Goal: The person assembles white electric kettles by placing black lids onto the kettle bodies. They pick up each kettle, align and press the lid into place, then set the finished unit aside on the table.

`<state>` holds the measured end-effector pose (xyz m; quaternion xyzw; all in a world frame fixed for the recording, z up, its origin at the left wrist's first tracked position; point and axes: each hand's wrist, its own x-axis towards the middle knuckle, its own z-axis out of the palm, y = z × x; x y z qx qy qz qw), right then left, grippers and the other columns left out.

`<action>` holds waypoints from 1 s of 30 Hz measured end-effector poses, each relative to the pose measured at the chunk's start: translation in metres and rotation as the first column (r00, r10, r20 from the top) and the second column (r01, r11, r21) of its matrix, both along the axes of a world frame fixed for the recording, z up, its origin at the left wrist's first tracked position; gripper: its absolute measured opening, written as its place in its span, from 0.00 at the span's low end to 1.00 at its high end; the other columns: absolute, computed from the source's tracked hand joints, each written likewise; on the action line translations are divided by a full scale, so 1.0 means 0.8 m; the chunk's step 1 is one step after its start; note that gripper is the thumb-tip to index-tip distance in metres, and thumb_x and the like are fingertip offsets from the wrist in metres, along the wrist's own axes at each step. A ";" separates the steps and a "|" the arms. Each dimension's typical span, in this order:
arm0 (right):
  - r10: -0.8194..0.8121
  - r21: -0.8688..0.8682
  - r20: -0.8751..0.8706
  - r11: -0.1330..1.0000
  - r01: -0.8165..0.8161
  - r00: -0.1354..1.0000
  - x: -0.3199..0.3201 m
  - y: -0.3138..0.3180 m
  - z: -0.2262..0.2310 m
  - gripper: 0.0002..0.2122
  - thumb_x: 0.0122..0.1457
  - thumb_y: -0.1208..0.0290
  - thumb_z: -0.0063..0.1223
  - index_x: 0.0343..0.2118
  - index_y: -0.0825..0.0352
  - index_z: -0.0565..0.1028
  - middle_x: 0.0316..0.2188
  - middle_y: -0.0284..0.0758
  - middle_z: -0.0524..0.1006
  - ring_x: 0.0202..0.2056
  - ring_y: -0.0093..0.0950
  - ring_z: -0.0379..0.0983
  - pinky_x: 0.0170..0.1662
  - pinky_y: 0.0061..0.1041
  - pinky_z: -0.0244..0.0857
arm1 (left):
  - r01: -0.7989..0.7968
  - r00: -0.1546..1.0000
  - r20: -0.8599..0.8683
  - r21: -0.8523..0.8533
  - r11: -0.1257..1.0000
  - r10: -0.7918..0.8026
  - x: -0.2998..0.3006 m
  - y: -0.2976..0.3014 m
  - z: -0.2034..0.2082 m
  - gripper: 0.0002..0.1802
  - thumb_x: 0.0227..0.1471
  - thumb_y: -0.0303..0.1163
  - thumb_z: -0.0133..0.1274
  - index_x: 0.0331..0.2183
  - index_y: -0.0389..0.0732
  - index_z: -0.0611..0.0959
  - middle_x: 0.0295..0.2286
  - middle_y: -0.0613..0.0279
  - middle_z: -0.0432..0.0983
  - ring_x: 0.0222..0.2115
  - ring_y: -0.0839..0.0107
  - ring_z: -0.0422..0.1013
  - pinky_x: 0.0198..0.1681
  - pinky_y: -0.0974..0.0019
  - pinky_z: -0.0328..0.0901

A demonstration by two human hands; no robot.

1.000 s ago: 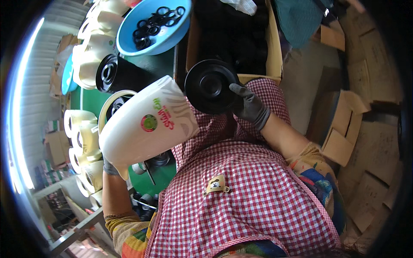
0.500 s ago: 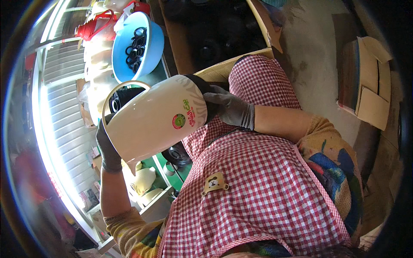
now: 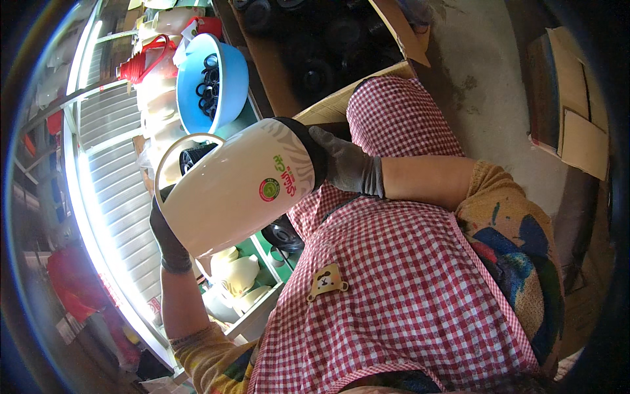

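A cream thermos jug [image 3: 230,200] lies tilted on its side across my hands, above my lap. It has a loop handle [image 3: 172,152], a round printed emblem, grey leaf-like marks and a black base [image 3: 307,146]. My left hand [image 3: 169,238], in a dark grey glove, is closed round the top end; most of its fingers are hidden behind the jug. At the other end my right hand [image 3: 348,164], gloved the same way, grips the black base, with some fingers out of sight beneath it.
A blue basin [image 3: 237,85] holds several black rings. Beyond my knees stands an open carton [image 3: 275,85] with round black parts. A red lid or funnel [image 3: 134,67], cream jug parts [image 3: 243,274] and a black round part [image 3: 283,235] sit at the left bench. Another carton [image 3: 584,141] is at right.
The jug has turned slightly about its length, and the spout seen before is now hidden. My right hand has shifted its grip on the base. The whole view has moved a little.
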<state>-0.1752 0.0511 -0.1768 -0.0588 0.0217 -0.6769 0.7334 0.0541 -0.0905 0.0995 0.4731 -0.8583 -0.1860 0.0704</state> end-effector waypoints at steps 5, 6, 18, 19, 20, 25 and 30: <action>0.058 0.137 0.125 0.988 -0.075 0.990 -0.004 0.000 0.014 0.19 0.70 0.62 0.35 0.59 0.67 0.64 0.57 0.39 0.69 0.56 0.30 0.67 0.62 0.29 0.60 | -0.010 0.996 -0.085 0.049 0.999 0.014 -0.015 0.002 0.003 0.13 0.62 0.29 0.43 0.46 0.33 0.75 0.37 0.53 0.78 0.33 0.67 0.77 0.33 0.66 0.74; 0.053 0.143 0.127 0.987 -0.071 0.990 -0.006 0.000 0.016 0.19 0.70 0.63 0.36 0.58 0.67 0.64 0.56 0.40 0.70 0.56 0.30 0.67 0.61 0.29 0.61 | -0.013 0.997 -0.081 0.052 0.999 0.017 -0.017 0.002 0.004 0.14 0.62 0.29 0.43 0.46 0.34 0.75 0.37 0.53 0.78 0.33 0.66 0.77 0.34 0.66 0.74; -0.022 -0.025 -0.069 0.999 0.020 0.997 -0.010 0.006 0.018 0.20 0.68 0.67 0.38 0.61 0.67 0.61 0.58 0.40 0.67 0.57 0.32 0.67 0.61 0.32 0.62 | -0.086 0.993 -0.080 0.031 0.996 0.088 -0.024 0.010 0.000 0.14 0.62 0.30 0.43 0.47 0.34 0.75 0.38 0.54 0.78 0.35 0.66 0.77 0.36 0.65 0.74; -0.055 -0.045 -0.146 0.998 0.049 0.988 -0.010 0.004 0.017 0.20 0.68 0.66 0.38 0.61 0.67 0.61 0.58 0.40 0.67 0.57 0.32 0.66 0.61 0.32 0.62 | -0.125 0.985 -0.110 0.060 0.990 0.131 -0.023 0.009 -0.001 0.14 0.62 0.30 0.43 0.46 0.34 0.75 0.37 0.54 0.78 0.35 0.67 0.77 0.36 0.65 0.74; -0.025 -0.012 -0.083 1.000 0.024 0.996 -0.010 0.004 0.017 0.20 0.68 0.66 0.39 0.61 0.67 0.61 0.58 0.40 0.67 0.57 0.32 0.66 0.61 0.32 0.62 | -0.087 0.990 -0.105 0.043 0.995 0.091 -0.024 0.010 -0.002 0.15 0.62 0.30 0.43 0.46 0.34 0.76 0.37 0.54 0.78 0.34 0.67 0.76 0.36 0.66 0.73; -0.038 0.001 -0.243 0.999 0.039 0.969 -0.014 0.007 0.013 0.20 0.69 0.65 0.38 0.60 0.67 0.62 0.57 0.40 0.67 0.57 0.32 0.66 0.62 0.31 0.60 | -0.004 0.995 -0.104 -0.032 0.999 0.001 -0.039 0.027 -0.002 0.15 0.63 0.31 0.42 0.46 0.33 0.75 0.37 0.55 0.78 0.34 0.68 0.76 0.36 0.67 0.73; -0.059 -0.040 -0.206 0.998 0.051 0.977 -0.012 -0.001 -0.001 0.18 0.68 0.66 0.40 0.58 0.67 0.65 0.54 0.41 0.70 0.55 0.32 0.68 0.59 0.31 0.62 | -0.118 0.962 -0.232 0.129 0.985 0.145 -0.045 0.031 0.006 0.16 0.57 0.30 0.52 0.45 0.33 0.76 0.36 0.56 0.78 0.35 0.69 0.76 0.39 0.66 0.72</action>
